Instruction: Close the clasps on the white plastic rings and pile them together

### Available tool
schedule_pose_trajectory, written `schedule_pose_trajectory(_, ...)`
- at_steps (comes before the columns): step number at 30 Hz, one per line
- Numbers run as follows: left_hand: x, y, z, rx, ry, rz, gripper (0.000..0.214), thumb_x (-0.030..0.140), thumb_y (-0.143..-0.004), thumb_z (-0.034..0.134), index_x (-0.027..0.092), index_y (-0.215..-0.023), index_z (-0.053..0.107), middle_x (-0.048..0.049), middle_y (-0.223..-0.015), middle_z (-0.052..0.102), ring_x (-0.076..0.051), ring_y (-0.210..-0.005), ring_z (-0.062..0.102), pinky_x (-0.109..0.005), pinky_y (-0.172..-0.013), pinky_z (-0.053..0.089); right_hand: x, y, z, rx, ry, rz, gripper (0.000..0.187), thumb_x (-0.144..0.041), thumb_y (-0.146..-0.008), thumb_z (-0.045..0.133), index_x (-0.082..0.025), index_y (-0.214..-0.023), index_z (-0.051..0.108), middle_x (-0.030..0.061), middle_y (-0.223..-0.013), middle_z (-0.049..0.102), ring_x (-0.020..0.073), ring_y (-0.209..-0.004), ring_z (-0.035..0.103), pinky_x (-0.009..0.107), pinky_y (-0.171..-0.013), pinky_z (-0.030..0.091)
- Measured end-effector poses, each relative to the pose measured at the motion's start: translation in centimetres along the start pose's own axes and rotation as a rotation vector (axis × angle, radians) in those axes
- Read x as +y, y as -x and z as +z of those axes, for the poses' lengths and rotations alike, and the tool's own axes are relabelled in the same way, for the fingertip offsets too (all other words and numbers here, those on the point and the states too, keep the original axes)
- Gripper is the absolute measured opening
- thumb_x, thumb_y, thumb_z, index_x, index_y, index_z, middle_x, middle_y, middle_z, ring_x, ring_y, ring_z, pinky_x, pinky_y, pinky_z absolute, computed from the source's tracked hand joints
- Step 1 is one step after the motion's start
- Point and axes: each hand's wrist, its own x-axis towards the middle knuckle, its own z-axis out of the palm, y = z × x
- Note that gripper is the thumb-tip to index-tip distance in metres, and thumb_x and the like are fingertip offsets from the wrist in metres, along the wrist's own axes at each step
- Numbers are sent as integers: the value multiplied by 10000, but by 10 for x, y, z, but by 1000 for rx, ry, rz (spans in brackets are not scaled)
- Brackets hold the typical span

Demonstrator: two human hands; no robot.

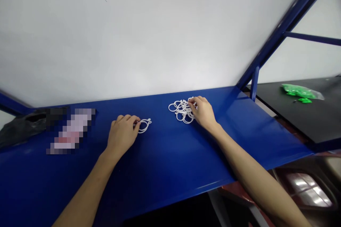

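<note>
My left hand (124,131) pinches a couple of white plastic rings (144,130) between thumb and fingertips, low over the blue shelf. Each ring is thin and round, and small tabs or loops stick out at the upper right. To the right lies a loose pile of several similar white rings (182,113), overlapping one another. At the right side of this pile is my right hand (201,110), its thumb and forefinger closed on a white ring there. Its fingers hide part of the pile.
Blue shelf (165,170) ends at a front edge towards me, against a pale wall (149,35). At left are a black plastic bag (18,129) and a blurred-out flat item (74,129). Right, past a blue frame post (255,83), a black surface (314,120) bears a bag of green pieces (301,91).
</note>
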Motion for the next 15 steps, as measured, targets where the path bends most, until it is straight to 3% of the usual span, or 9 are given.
schedule_pose_trajectory(7, 5, 2, -8, 84, 10, -47, 251, 335, -939, 453, 230, -949, 681, -85, -997, 726, -315, -990, 588, -441, -819, 439, 6, 2, -7, -80, 293, 5, 185, -189, -967, 552, -196, -968, 736, 116, -903, 699, 272, -853, 524, 367, -697, 429)
schedule_pose_trajectory(12, 6, 2, -16, 165, 11, -118, 267, 338, -948, 447, 214, -1001, 677, -100, -1012, 722, -333, -1006, 598, -458, -830, 434, 0, 4, -8, -41, 304, -43, 245, -229, -996, 504, -186, -1021, 744, 133, -924, 687, 280, -871, 514, 396, -728, 447)
schedule_pose_trajectory(15, 7, 2, -20, 225, 130, -134, 249, 321, -931, 477, 205, -1034, 671, -92, -976, 719, -318, -1002, 611, -456, -866, 449, -12, 6, -9, 29, 213, -94, 281, -268, -1017, 472, -183, -1071, 735, 137, -971, 688, 291, -920, 517, 427, -782, 471)
